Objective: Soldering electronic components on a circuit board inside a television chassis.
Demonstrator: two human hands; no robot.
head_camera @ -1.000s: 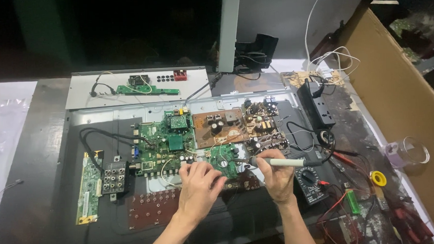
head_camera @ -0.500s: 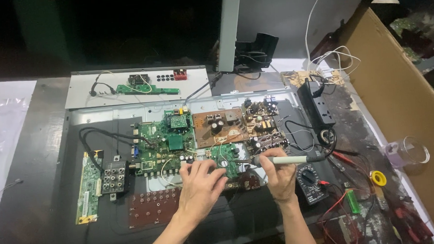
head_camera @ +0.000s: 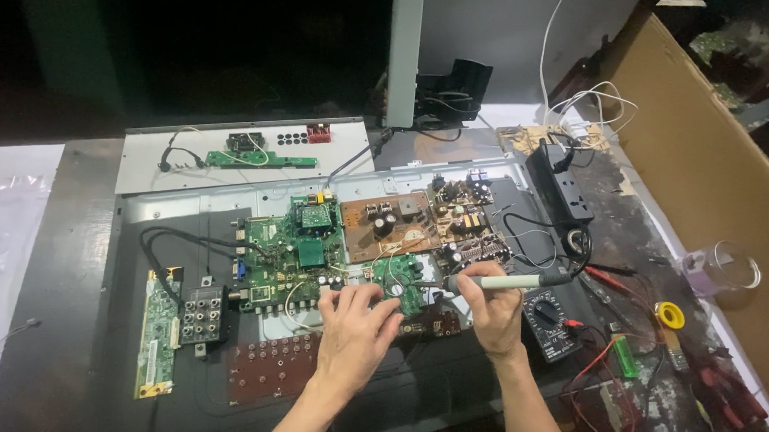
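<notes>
Dark cluttered workbench (head_camera: 50, 282), dim room

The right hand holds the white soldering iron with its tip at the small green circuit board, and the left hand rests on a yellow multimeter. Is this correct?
Not quite. In the head view the left hand steadies the small green circuit board itself, not a multimeter. The right hand does hold the white soldering iron with its tip at that board.

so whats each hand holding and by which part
The right hand grips the white pen-shaped soldering iron by its handle. The left hand steadies the small green circuit board by its edge.
</notes>
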